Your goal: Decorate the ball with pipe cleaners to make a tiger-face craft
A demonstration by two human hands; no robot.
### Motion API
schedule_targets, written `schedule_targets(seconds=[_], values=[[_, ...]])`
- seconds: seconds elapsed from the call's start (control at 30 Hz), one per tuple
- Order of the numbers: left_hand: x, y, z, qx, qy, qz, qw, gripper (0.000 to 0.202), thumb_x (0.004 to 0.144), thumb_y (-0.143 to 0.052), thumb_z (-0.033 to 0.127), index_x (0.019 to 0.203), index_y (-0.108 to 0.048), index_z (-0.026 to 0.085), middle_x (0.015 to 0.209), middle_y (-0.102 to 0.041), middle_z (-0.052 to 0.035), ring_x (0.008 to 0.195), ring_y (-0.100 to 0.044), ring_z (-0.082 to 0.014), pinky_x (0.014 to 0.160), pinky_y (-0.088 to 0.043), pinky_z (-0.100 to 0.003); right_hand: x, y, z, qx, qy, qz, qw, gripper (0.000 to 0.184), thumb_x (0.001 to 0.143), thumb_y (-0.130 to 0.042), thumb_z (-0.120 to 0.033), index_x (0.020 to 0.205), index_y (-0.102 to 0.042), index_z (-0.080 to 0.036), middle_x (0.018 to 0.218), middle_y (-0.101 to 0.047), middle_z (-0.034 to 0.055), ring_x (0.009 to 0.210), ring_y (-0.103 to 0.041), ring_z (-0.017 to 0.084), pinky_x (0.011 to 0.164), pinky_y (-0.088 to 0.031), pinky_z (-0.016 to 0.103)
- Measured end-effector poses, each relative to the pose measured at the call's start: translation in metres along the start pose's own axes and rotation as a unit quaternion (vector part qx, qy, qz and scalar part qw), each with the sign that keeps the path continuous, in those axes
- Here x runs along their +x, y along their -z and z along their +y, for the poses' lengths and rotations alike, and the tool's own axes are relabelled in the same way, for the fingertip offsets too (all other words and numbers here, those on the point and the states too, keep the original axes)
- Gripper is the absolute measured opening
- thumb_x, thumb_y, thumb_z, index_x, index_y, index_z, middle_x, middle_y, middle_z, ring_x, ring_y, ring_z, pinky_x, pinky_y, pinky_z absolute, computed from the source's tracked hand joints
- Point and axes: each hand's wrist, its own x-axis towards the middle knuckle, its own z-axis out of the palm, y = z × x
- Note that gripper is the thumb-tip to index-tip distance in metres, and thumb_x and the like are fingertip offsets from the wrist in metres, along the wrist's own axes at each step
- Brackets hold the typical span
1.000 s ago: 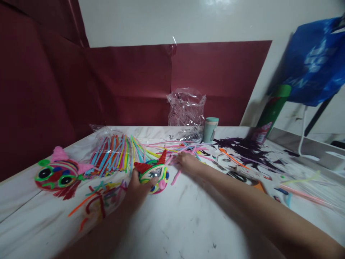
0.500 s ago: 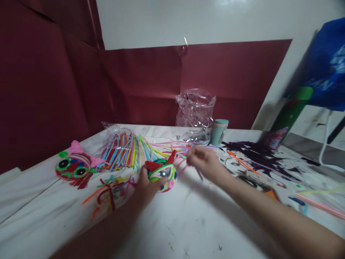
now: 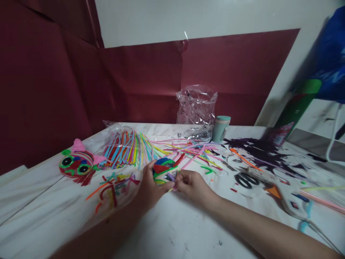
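My left hand (image 3: 149, 189) grips a small round craft animal (image 3: 163, 168) wrapped in coloured pipe cleaners, with red ears, held just above the white marble table (image 3: 188, 230). My right hand (image 3: 192, 185) is closed in a pinch against the same craft animal, holding a thin pink-purple pipe cleaner (image 3: 172, 178) at its side. Both hands meet at the middle of the table. Behind them lies a loose scatter of pipe cleaners (image 3: 194, 151).
A finished craft face (image 3: 77, 163) with green eyes and pink ears lies at the left. A clear bag of coloured pipe cleaners (image 3: 125, 144) sits behind it, short cut pieces (image 3: 113, 185) in front. An empty plastic bag (image 3: 196, 109), a teal cup (image 3: 220, 128) and scissors (image 3: 246, 179) stand to the right.
My right hand left the loose pipe cleaners, came back toward me with one, and now pinches it against the craft animal. My left hand has turned the animal.
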Motion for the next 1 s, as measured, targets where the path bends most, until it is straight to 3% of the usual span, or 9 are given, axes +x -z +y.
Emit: schedule_targets(seconds=[0.23, 0.43, 0.57, 0.73, 0.87, 1.0], values=[[-0.002, -0.001, 0.002, 0.015, -0.007, 0.005, 1.0, 0.081, 0.052, -0.079, 0.029, 0.125, -0.044, 0.018, 0.123, -0.05, -0.0136, 0.119, -0.047, -0.0312, 0.104, -0.035, -0.046, -0.003, -0.002, -0.001, 0.001, -0.031, 0.004, 1.0, 0.011, 0.07, -0.052, -0.022, 0.059, -0.049, -0.02, 0.052, -0.05, -0.0044, 0.049, -0.041, 0.009, 0.046, -0.03, 0.02], [-0.006, 0.001, 0.011, -0.02, 0.006, -0.03, 0.999, 0.06, 0.076, -0.061, 0.04, 0.129, -0.042, 0.018, 0.129, -0.051, -0.014, 0.121, -0.049, -0.0277, 0.105, -0.037, -0.043, -0.005, -0.004, 0.0, -0.043, -0.015, 0.005, 0.999, 0.01, 0.07, -0.05, -0.019, 0.061, -0.05, -0.02, 0.055, -0.055, -0.0028, 0.051, -0.044, 0.01, 0.048, -0.031, 0.021], [-0.004, -0.001, 0.012, -0.018, 0.016, -0.016, 1.0, 0.064, 0.071, -0.067, 0.038, 0.127, -0.044, 0.018, 0.131, -0.052, -0.014, 0.122, -0.049, -0.0281, 0.105, -0.036, -0.042, -0.008, -0.005, -0.005, -0.062, -0.01, 0.01, 0.998, 0.011, 0.071, -0.05, -0.018, 0.06, -0.05, -0.02, 0.055, -0.054, -0.0025, 0.051, -0.043, 0.01, 0.048, -0.031, 0.02], [0.004, -0.001, 0.012, -0.046, 0.055, -0.006, 0.997, 0.059, 0.069, -0.068, 0.035, 0.122, -0.048, 0.019, 0.119, -0.06, -0.0099, 0.111, -0.057, -0.0251, 0.097, -0.043, -0.038, -0.007, -0.002, -0.006, -0.049, -0.013, -0.01, 0.999, 0.008, 0.071, -0.051, -0.019, 0.063, -0.052, -0.019, 0.058, -0.055, -0.0022, 0.053, -0.045, 0.011, 0.051, -0.034, 0.021], [0.008, 0.003, 0.022, -0.08, 0.125, -0.003, 0.989, 0.05, 0.065, -0.067, 0.038, 0.109, -0.053, 0.018, 0.103, -0.067, -0.0068, 0.098, -0.063, -0.0234, 0.086, -0.049, -0.034, -0.005, 0.001, 0.0, -0.026, 0.011, -0.024, 0.999, 0.008, 0.07, -0.054, -0.018, 0.063, -0.05, -0.02, 0.058, -0.05, -0.0042, 0.053, -0.043, 0.009, 0.05, -0.033, 0.02], [0.009, 0.005, 0.035, -0.077, 0.136, 0.013, 0.988, 0.045, 0.062, -0.065, 0.036, 0.103, -0.055, 0.019, 0.093, -0.069, -0.0038, 0.09, -0.064, -0.0219, 0.08, -0.051, -0.032, -0.007, 0.0, 0.001, -0.039, 0.047, -0.015, 0.998, 0.007, 0.071, -0.054, -0.014, 0.069, -0.051, -0.02, 0.062, -0.052, -0.004, 0.057, -0.046, 0.01, 0.054, -0.036, 0.02]])
